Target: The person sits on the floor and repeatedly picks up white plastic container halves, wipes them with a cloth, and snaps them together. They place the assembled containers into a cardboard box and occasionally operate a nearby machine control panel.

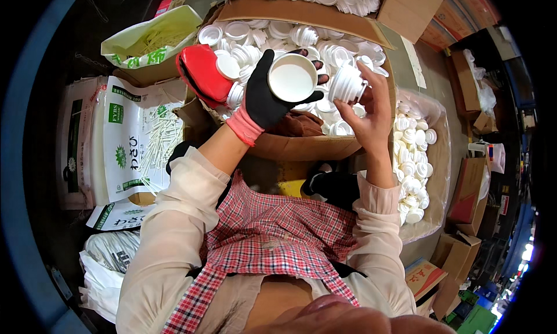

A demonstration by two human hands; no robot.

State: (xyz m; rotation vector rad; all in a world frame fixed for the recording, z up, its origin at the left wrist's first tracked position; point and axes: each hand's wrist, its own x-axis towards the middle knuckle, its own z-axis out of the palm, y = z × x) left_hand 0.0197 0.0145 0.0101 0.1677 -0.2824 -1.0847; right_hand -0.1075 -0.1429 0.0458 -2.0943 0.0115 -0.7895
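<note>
Left hand (pixel 268 99), black-gloved, grips a white round cap (pixel 292 78) at 12 o'clock. Bare right hand (pixel 371 110) pinches a ribbed white cap (pixel 347 84) just beside it, over the cardboard box (pixel 301 145) of caps.

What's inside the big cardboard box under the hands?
The cardboard box is piled with white plastic caps, with a red pouch at its left edge. The box bottom is covered.

The white round cap (pixel 292 78) sits tilted up in the gloved fingers, its open, smooth hollow facing the camera, rim clean and circular. Just beside it on the right, nearly touching, the white ribbed piece (pixel 347 84) is pinched sideways, its stacked ridges showing, both held above the cardboard box of similar parts.
</note>
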